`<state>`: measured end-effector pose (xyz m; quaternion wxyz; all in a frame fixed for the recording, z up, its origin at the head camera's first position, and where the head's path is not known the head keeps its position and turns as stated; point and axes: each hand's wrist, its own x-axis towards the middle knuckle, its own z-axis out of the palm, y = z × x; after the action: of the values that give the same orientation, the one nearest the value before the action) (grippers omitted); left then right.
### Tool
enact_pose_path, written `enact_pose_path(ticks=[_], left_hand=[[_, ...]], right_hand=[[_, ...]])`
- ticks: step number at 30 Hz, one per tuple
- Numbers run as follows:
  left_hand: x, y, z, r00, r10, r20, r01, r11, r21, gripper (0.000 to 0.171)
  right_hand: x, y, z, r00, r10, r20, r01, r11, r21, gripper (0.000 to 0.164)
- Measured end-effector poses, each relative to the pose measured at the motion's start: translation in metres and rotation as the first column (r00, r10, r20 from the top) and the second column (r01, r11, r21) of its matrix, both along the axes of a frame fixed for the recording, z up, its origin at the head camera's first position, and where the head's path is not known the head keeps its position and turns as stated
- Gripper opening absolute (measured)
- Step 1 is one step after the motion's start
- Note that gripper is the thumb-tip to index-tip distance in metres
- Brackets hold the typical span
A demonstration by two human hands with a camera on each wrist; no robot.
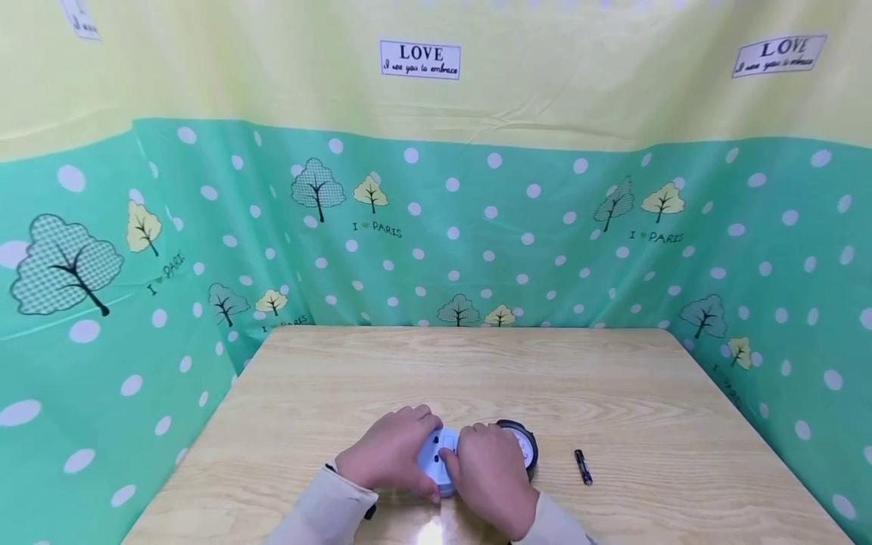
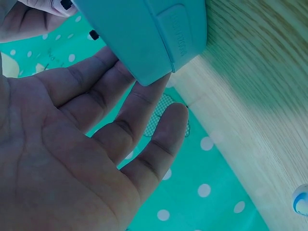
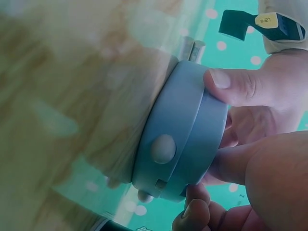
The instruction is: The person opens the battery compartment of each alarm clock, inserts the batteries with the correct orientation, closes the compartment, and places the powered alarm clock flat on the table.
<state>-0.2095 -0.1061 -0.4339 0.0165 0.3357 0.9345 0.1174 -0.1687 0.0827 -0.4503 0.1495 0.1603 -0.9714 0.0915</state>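
A light blue alarm clock lies back side up, with two small black knobs and a battery cover showing. My left hand holds it from the left, thumb on the near edge and fingers around the far side. From the right, my right hand pinches it, the thumb pressed on the back beside the cover and the fingertips at the edge. In the right wrist view the clock's side carries a white rounded bump. Its face is hidden.
Partly behind my right hand lies a black-rimmed round thing with a white dial. A dark battery lies farther right on the wooden table. Patterned curtains enclose the table at the back and sides.
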Motion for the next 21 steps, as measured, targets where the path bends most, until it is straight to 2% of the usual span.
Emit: enact_pose_path(ticks=[5, 15, 21], left_hand=[[-0.0016, 0.0013, -0.0001, 1.0, 0.0, 0.004, 0.0, 1.0, 0.003, 0.092], [0.0029, 0.0023, 0.0016, 0.999, 0.004, 0.034, -0.004, 1.0, 0.014, 0.093], [-0.0003, 0.0021, 0.0015, 1.0, 0.002, 0.024, -0.002, 1.0, 0.016, 0.092]], right_hand=[[-0.0015, 0.0001, -0.0013, 1.0, -0.001, 0.015, 0.001, 1.0, 0.002, 0.046], [0.0018, 0.0011, -0.0033, 1.0, 0.001, 0.008, -0.001, 1.0, -0.009, 0.046], [-0.0021, 0.001, -0.0005, 0.999, 0.013, 0.045, -0.012, 1.0, -0.028, 0.044]])
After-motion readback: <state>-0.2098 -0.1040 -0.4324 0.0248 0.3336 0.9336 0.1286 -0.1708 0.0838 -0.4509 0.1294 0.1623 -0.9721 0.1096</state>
